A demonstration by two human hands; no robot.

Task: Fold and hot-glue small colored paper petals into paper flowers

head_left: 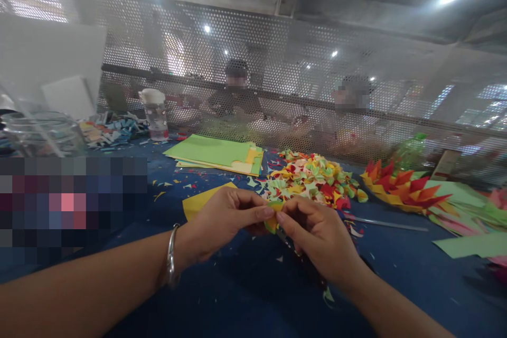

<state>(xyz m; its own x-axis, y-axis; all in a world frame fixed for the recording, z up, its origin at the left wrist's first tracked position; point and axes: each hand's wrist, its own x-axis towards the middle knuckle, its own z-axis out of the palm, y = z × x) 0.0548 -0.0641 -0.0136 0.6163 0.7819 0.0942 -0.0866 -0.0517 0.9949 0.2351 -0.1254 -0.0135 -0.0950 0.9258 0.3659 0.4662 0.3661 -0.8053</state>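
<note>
My left hand (pixel 227 219) and my right hand (pixel 317 235) meet over the blue table (pixel 237 296), both pinched on a small folded piece of green and yellow paper (pixel 273 216). A silver bangle (pixel 171 256) circles my left wrist. Under my right hand lies a dark tool, perhaps scissors (pixel 295 253), mostly hidden. Just beyond my fingers sits a heap of small folded paper pieces (pixel 312 177) in red, yellow and green. A yellow sheet (pixel 200 200) lies flat behind my left hand.
A stack of green and yellow sheets (pixel 217 153) lies further back. A red and orange spiked paper chain (pixel 404 187) and green paper (pixel 471 243) lie right. A clear bottle (pixel 155 114), a plastic tub (pixel 43 134), paper scraps (pixel 111 132) stand left. Two people sit behind a perforated screen (pixel 277 63).
</note>
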